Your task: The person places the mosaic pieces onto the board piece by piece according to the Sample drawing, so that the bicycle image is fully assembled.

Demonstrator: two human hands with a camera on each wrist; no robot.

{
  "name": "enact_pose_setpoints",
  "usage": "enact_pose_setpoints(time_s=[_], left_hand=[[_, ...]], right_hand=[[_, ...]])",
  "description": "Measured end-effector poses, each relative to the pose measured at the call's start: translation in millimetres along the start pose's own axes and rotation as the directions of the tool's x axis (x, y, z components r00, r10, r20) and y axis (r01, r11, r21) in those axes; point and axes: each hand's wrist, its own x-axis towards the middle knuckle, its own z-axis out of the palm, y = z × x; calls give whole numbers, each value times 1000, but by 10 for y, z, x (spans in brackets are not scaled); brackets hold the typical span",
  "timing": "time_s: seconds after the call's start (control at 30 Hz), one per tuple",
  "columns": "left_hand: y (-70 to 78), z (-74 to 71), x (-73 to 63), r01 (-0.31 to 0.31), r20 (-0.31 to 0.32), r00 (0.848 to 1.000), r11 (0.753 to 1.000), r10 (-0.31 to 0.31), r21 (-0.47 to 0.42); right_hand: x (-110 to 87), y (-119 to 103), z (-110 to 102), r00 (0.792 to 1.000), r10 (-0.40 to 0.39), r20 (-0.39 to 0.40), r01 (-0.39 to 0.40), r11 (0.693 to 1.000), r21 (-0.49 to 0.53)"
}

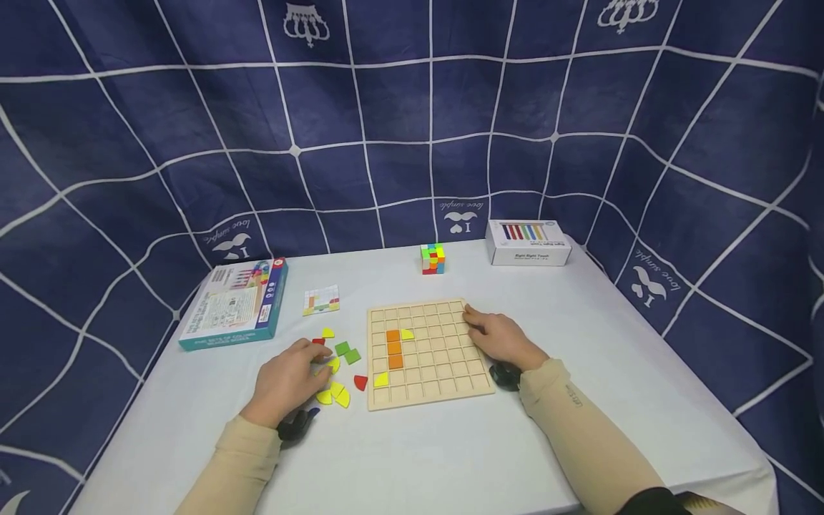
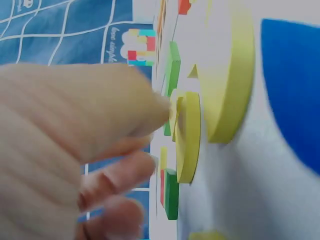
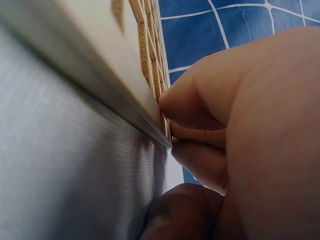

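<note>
My left hand point(image 1: 290, 379) hovers low among loose pieces at the board's left, fingers loosely bent. Its thumb tip reaches a yellow quarter-circle piece point(image 2: 188, 137); the other fingers are apart from it in the left wrist view. Nearby lie green square pieces point(image 1: 352, 355), more yellow quarter-circles point(image 1: 343, 398) and a red one point(image 1: 360, 383). With thumb on the rim and fingers against the side, my right hand point(image 1: 505, 339) holds the right edge of the wooden grid board point(image 1: 438, 357). Three orange squares point(image 1: 395, 348) form a column on it, with two yellow quarter-circles point(image 1: 381, 379).
Behind the loose pieces lies a small pattern card point(image 1: 321, 300). The teal-edged game box point(image 1: 232, 304) is at the far left. A colour cube point(image 1: 433, 259) and a white box point(image 1: 528, 243) stand at the back, before a blue checked curtain point(image 1: 393, 107).
</note>
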Motion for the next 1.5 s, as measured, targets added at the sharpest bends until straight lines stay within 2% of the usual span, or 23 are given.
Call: enact_pose_setpoints(time_s=[0.1, 0.47, 0.8, 1.07, 1.23, 1.37, 1.5], left_hand=[[-4, 24, 12, 29, 17, 999, 1000, -29, -3], [64, 107, 45, 60, 51, 997, 997, -58, -42], [32, 111, 70, 24, 42, 999, 998, -22, -51], [56, 105, 52, -3, 6, 1000, 999, 4, -55], [142, 80, 19, -45, -27, 999, 996, 43, -80], [281, 51, -22, -92, -47, 995, 989, 87, -116], [449, 62, -33, -134, -39, 991, 983, 130, -124]], right_hand=[[3, 11, -2, 1000, -7, 1, 7, 1000, -1], [-10, 14, -25, 1000, -24, -1, 24, 1000, -16], [-32, -7, -25, 1000, -27, -14, 27, 1000, -8], [-22, -11, -19, 1000, -23, -11, 23, 1000, -3], [-24, -16, -20, 1000, -26, -14, 26, 1000, -1], [-26, -17, -22, 1000, -27, -16, 27, 1000, 5], [-27, -11, -26, 1000, -26, -18, 26, 1000, -1]])
